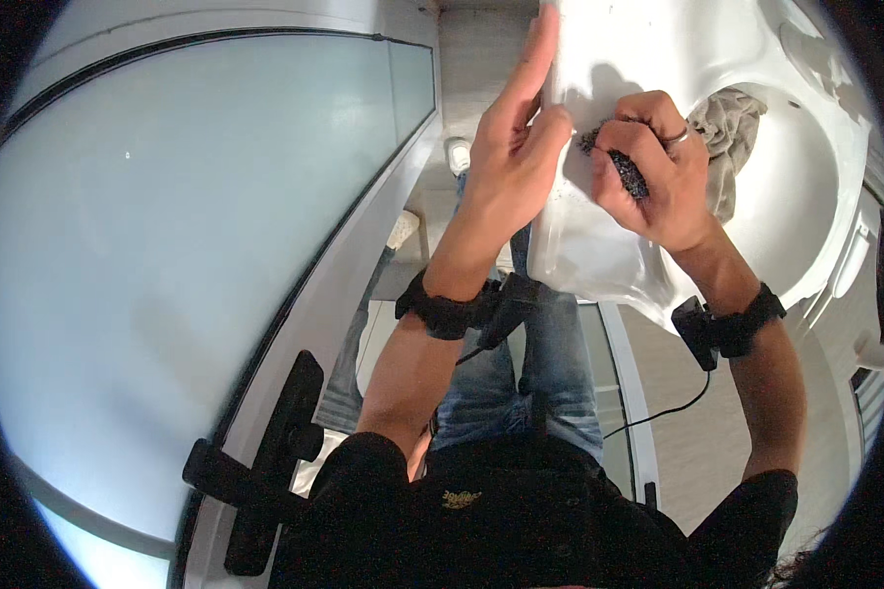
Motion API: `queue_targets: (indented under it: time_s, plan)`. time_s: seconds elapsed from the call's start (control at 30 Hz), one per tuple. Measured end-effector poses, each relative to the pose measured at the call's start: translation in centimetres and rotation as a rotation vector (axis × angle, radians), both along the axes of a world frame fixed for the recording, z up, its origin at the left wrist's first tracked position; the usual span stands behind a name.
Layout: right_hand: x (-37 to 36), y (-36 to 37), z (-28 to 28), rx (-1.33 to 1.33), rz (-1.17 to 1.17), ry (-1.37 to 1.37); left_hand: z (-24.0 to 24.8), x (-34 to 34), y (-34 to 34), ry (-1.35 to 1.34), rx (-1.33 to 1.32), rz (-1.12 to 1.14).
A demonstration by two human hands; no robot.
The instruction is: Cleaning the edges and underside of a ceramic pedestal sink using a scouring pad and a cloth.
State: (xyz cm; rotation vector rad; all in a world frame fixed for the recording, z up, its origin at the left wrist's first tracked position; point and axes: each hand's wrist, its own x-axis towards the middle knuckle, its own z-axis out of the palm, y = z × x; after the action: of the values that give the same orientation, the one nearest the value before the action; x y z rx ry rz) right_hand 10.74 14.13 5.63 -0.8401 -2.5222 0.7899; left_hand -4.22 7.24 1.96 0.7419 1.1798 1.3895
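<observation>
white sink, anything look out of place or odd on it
Only mildly: a crumpled grey-brown cloth lies bunched at the left side of the white sink's bowl, rather than folded or hung. The dark scourer is in the right hand. I see no obvious crack.

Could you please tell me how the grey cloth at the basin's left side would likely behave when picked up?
The cloth would probably sag limply, as it lies in crumpled folds. It seems unlikely to roll, being bunched unevenly. It probably won't break, since it looks like soft fabric.
</observation>
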Motion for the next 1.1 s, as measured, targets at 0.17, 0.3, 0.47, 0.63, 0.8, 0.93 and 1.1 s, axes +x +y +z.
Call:
queue_targets:
  time_s: [0.17, 0.3, 0.47, 0.63, 0.8, 0.93, 1.1]
  plan:
    - [0.0, 0.2, -0.1, 0.017, -0.006, 0.022, 0.0, 0.3, 0.5, -0.025, -0.016, 0.014]
    - [0.0, 0.3, 0.2, 0.014, 0.008, 0.019, 2.2, -0.8, 1.4, -0.139, -0.231, -0.072]
    - [-0.1, 0.2, 0.1, -0.002, 0.002, 0.039, 0.8, 0.0, 0.1, -0.05, -0.064, -0.003]
    - [0.1, 0.3, -0.2, -0.006, -0.003, 0.03, 0.3, 0.0, 0.6, -0.05, -0.039, -0.021]
    - [0.2, 0.4, -0.1, 0.008, -0.001, 0.038, 0.3, -0.6, 1.8, -0.158, -0.131, -0.056]
    - [-0.1, 0.5, -0.2, 0.029, -0.007, 0.052, 1.9, -1.1, 1.3, -0.156, -0.168, -0.12]
    - [0.0, 0.5, -0.2, -0.004, -0.021, 0.064, 0.5, 0.0, -0.2, -0.086, -0.079, -0.083]
